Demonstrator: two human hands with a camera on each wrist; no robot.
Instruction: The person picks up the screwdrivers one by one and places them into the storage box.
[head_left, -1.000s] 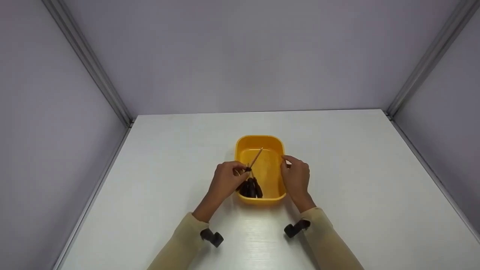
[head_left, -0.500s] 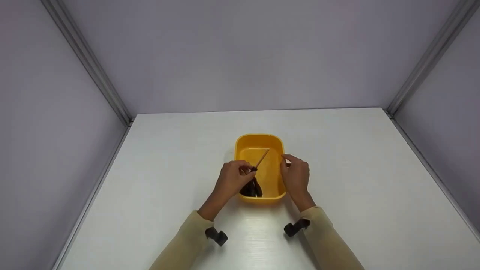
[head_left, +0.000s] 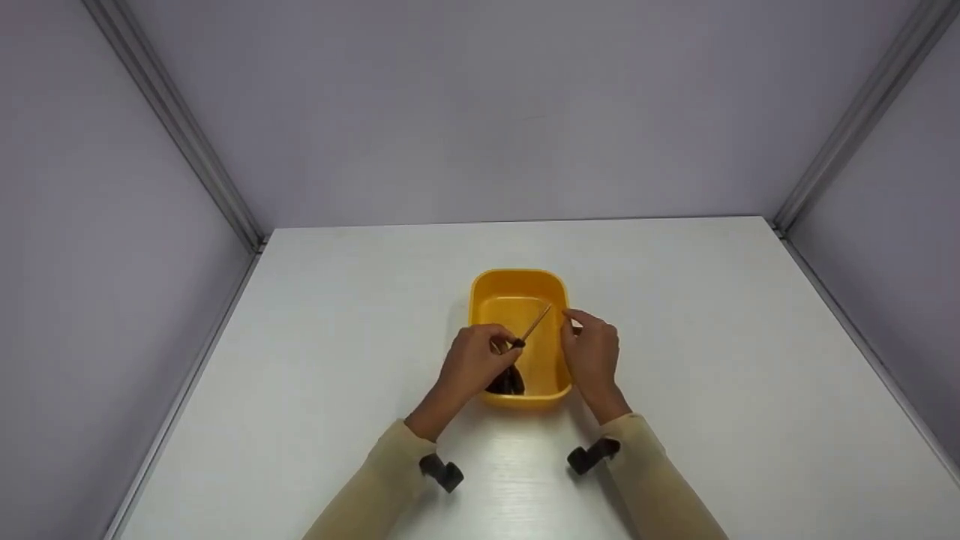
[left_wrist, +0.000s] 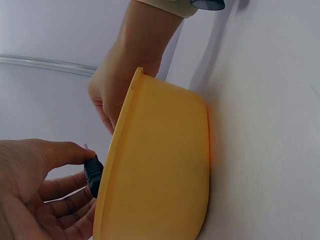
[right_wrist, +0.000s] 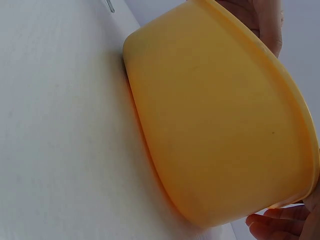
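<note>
A yellow plastic tub [head_left: 517,281] stands in the middle of the white table [head_left: 337,315]. My left hand [head_left: 476,360] pinches a thin brown stick with a black end [head_left: 534,327] over the tub's left side. The stick slants up to the right. Dark pieces [head_left: 506,382] lie in the tub's near left corner. My right hand [head_left: 592,352] grips the tub's right rim. In the left wrist view the fingers [left_wrist: 65,155] hold the black end [left_wrist: 92,172] beside the tub's outer wall [left_wrist: 160,175]. The right wrist view is filled by the tub wall [right_wrist: 215,115].
Grey walls with metal rails [head_left: 180,127] enclose the table on three sides. Beige sleeves [head_left: 652,480] with black wrist mounts [head_left: 592,454] come in from the near edge.
My left hand has moved to the right over the tub with the stick, whose tip now nears the right hand. The right hand has stayed on the rim.
</note>
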